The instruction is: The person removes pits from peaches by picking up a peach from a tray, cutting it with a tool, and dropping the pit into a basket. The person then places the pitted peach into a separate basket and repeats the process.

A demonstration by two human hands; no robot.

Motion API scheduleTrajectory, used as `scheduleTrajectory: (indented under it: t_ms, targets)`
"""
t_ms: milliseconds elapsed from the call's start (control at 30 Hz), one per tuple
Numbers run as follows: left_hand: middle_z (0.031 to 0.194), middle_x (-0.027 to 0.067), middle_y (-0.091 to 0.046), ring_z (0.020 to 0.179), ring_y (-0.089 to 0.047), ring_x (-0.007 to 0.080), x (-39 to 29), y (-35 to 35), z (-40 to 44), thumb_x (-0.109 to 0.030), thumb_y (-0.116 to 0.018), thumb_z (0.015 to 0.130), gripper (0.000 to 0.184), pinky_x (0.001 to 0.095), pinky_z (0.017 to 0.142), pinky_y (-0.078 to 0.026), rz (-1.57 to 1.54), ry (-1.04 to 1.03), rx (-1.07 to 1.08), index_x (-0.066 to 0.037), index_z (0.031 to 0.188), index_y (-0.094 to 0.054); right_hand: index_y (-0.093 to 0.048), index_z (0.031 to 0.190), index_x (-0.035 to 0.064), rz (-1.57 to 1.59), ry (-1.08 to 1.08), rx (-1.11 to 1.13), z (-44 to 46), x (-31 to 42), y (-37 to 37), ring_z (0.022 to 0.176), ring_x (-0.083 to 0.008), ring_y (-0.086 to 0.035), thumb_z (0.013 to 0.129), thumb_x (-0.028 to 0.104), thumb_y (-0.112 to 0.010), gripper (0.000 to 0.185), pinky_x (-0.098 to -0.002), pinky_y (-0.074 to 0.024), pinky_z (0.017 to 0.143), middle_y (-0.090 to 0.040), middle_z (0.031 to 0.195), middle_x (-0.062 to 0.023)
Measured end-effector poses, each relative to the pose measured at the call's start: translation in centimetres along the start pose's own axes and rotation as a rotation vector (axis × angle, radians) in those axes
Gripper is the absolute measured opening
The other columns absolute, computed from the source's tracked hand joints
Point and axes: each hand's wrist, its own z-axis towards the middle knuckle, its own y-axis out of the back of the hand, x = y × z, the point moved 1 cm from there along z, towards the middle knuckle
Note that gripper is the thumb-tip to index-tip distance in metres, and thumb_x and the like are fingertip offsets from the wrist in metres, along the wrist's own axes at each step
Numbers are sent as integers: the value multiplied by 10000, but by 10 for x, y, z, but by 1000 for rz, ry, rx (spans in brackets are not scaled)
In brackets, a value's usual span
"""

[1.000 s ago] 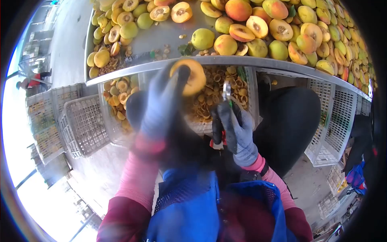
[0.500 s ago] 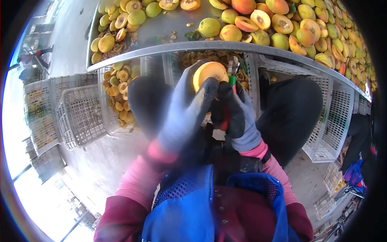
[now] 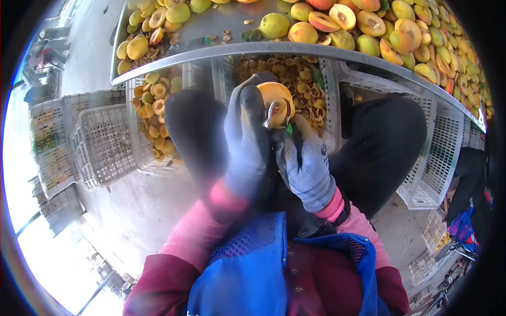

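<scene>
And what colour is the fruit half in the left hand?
The fruit half is yellow-orange; head view.

Right glove: on its back, near your wrist, you have a small dark mark; it is too small and blurred for you to read as a letter, number or brand.
Left glove: blurred; you can read no print on it.
Tool: your fingers cover most of it, and you can read no brand on the green part.
Blue vest: you can make out no words.
Tray rim: you find no readable sign or number.
Crate: you can read no lettering on its side.
Bag: too small for you to read.
</scene>
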Motion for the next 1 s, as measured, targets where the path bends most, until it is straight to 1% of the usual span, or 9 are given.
scheduleTrajectory:
  t_ms: [200,333,500,600,667,767,833,900,1000]
  targets:
    - [943,106,-602,844,-564,146,9,4,-6,-245,-435,979,314,265,754,-456,47,-34,25,35,1061,-551,-486,1179,-63,56,-106,56,-1,-5,-1,865,-385,-569,895,144,-524,353,-418,-450,759,-574,1001,-242]
    - [869,114,-599,732,-548,154,15,12,-1,-154,-481,936,229,276,663,-443,371,-302,119,38,1037,-554,-547,1031,13,108,-114,30,1,-12,-3,774,-392,-599,915,256,-510,272,-425,-462,645,-601,818,-212]
    - [811,167,-557,660,-549,216,19,16,9,-103,-511,914,150,310,608,-445,601,-542,234,24,960,-577,-547,1050,10,211,-197,100,-4,-21,-1,838,-387,-590,916,243,-496,273,-443,-452,696,-601,915,-223]
    - [1067,212,-569,939,-590,330,17,32,17,31,-496,857,292,339,828,-475,886,-630,551,48,1144,-547,-540,1031,10,146,-227,191,-9,-31,-1,806,-363,-588,918,232,-489,254,-443,-455,671,-590,920,-209]
    - [1035,170,-597,903,-600,256,18,28,20,-1,-475,894,263,308,811,-471,706,-120,549,59,1140,-544,-531,1012,13,126,-132,196,-21,-44,-8,773,-345,-578,920,235,-486,245,-439,-456,638,-575,857,-192]
    - [1006,131,-613,881,-587,174,24,30,20,-57,-472,925,254,276,790,-468,576,-57,516,65,1138,-538,-525,975,44,197,-106,125,-31,-57,-26,657,-284,-558,934,263,-480,227,-393,-448,544,-541,734,-124]
    - [988,103,-616,870,-568,128,29,24,12,-103,-478,940,264,255,779,-465,435,35,369,64,1135,-536,-526,941,77,561,-428,173,-29,-55,-23,561,-224,-527,944,310,-475,238,-345,-418,464,-511,659,-66]
    - [966,92,-613,864,-571,117,33,22,13,-137,-496,938,282,247,768,-470,354,119,377,55,1141,-534,-528,901,113,1198,-1069,347,-10,-19,1,468,-155,-479,952,377,-470,275,-292,-367,380,-477,601,-10]
    - [947,65,-606,850,-578,107,38,27,16,-166,-510,936,288,244,742,-486,248,172,442,38,1138,-534,-513,844,152,1580,-1089,531,-12,-26,1,398,-78,-378,943,498,-431,369,-232,-267,320,-399,559,43]
